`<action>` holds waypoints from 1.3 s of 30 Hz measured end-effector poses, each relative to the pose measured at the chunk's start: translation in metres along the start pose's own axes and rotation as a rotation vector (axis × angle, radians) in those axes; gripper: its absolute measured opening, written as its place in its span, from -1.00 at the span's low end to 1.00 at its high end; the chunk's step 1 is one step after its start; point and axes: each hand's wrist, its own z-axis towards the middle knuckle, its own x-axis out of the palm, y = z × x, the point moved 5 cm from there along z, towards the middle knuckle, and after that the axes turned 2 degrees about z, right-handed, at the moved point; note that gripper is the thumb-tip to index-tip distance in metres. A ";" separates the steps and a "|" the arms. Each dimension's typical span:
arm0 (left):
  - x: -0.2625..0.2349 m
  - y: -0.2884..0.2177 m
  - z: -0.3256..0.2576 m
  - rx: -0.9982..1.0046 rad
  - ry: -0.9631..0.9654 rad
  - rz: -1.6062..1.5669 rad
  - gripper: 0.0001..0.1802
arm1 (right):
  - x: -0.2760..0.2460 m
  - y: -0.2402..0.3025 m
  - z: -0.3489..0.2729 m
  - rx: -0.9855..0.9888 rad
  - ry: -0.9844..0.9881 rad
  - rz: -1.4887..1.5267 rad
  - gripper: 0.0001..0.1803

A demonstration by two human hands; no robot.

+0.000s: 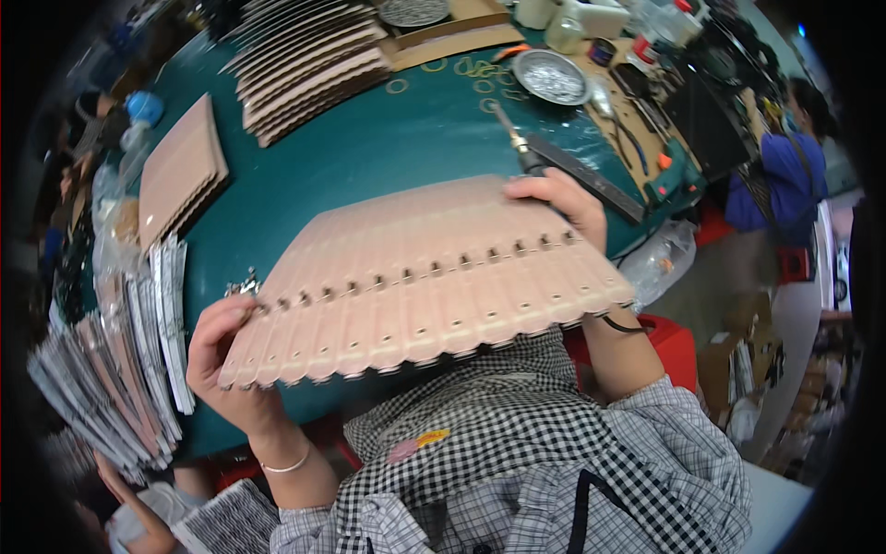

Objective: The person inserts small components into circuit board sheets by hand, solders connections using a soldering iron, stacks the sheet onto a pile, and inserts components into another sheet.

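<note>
A wide pink panel (397, 268) with a scalloped near edge is held up, tilted, in front of my checked apron. A row of small dark metal fittings crosses it, and small holes run along its scallops. My left hand (226, 346) is closed round its left end, thumb on top. My right hand (572, 208) grips the far right corner, fingers partly hidden beneath. Just beyond the right hand lies a tool with a dark handle and thin metal shaft (520, 143), beside a long dark bar (586, 175). Small metal pieces (245, 282) lie near my left hand.
Pink panels are stacked at the back (309, 78) and at the left (180, 175) of the green table (295, 175). Grey-white wrapped bundles (120, 369) stand left. A metal bowl (552, 77), several yellowish rings (475, 69) and pliers (628, 143) lie back right. A person in blue (784, 175) is at right.
</note>
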 end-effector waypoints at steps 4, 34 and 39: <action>0.004 0.005 0.001 0.044 0.040 0.011 -0.70 | -0.016 -0.005 -0.002 -0.004 -0.026 -0.030 -0.59; 0.020 -0.038 -0.054 -0.035 0.072 0.094 -0.75 | -0.060 -0.018 -0.083 0.803 0.143 0.506 -0.45; 0.023 -0.036 -0.054 -0.002 0.144 0.060 -0.74 | -0.057 0.040 -0.074 0.937 0.128 0.979 -0.42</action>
